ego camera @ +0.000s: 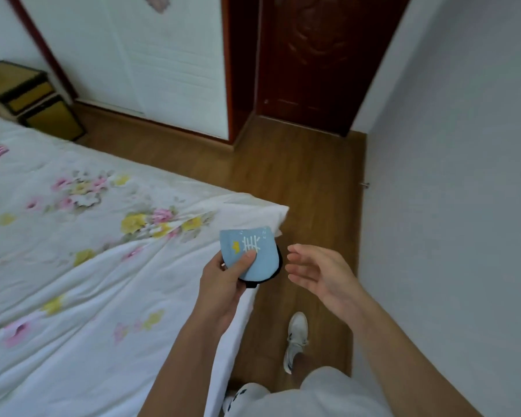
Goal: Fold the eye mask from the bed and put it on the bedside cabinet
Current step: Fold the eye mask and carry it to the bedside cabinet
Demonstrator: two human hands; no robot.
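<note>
- Eye mask: already doubled over, light blue face out, black backing and strap end showing at its lower edge. It is off the bed, held in the air just past the bed's near right corner, above the floor.
- Left hand: pinching the mask, thumb pressed on the printed face, other fingers behind it.
- Right hand: fingers spread and loose, holding nothing, just beside the mask but not touching it.
- I take the fold as done; what remains is the carry.
- I judge the yellow cabinet past the bed's far corner to be the bedside cabinet, well apart from the mask.
- To do it well, I would keep the thumb clamped on the fold so it does not spring open, tuck in the dangling strap with the free hand, and lay the mask flat on the cabinet top.
</note>
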